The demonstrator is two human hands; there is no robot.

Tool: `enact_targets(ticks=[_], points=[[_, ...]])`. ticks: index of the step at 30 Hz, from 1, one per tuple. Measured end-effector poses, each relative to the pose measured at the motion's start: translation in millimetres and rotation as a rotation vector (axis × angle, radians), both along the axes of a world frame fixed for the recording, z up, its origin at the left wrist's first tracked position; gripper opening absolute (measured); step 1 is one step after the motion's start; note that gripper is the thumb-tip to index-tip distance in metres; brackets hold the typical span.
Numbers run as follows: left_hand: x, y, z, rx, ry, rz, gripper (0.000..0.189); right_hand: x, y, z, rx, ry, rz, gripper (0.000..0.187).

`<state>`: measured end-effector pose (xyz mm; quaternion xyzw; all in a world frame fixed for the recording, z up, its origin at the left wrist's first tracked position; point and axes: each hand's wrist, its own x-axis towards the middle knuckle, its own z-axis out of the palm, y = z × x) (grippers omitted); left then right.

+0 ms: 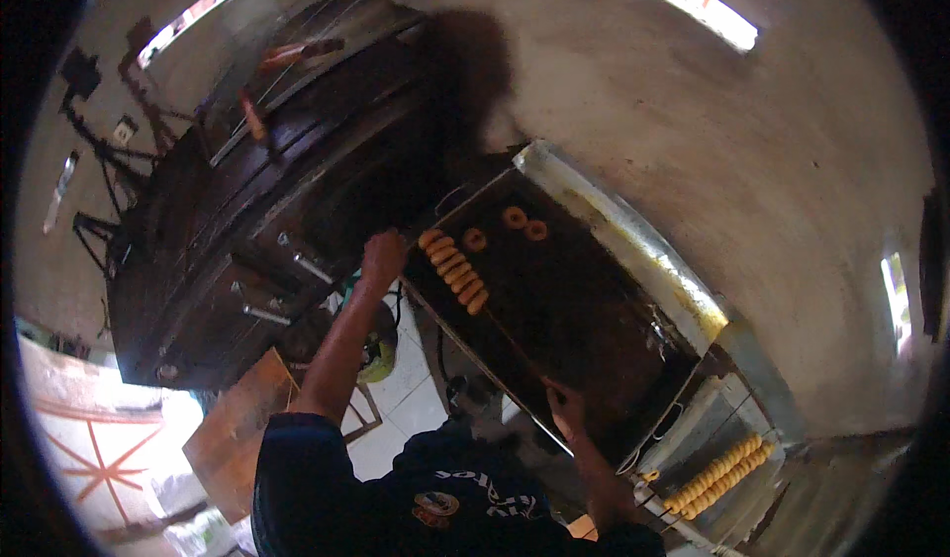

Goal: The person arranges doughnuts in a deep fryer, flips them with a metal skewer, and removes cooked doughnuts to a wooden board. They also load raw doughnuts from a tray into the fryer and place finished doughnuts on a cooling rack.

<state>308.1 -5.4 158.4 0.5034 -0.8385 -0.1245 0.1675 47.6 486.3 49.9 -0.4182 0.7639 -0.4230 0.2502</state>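
My right hand [565, 405] grips a thin rod [512, 338] over the near side of a wide metal frying vat [482, 362] with dark contents. Several golden-brown ring-shaped doughnuts [454, 271] sit in a row at the rod's far end. Three loose rings, one of them this doughnut [475, 240], lie beyond that row. Closed fingers show on my left hand [384, 253], just outside the vat's left corner, near the row's end. Whether it holds anything is too dark to make out.
At lower right, a metal tray [712, 423] bears two rows of rings [720, 475] on rods. A metal splash guard [638, 238] backs the vat. To the left stands a large dark unit [245, 178] with silver handles [267, 315], near a wooden panel [245, 427].
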Motion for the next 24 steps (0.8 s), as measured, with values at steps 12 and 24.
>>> enact_targets(ticks=[12,24], points=[[-188,13,13,0.035,0.019,-0.679,0.025,2,-18,16,0.137,0.115,-0.46,0.026],[-290,-49,-106,0.031,0.22,-0.547,0.029,-29,-8,48,0.479,0.295,-0.458,0.032]])
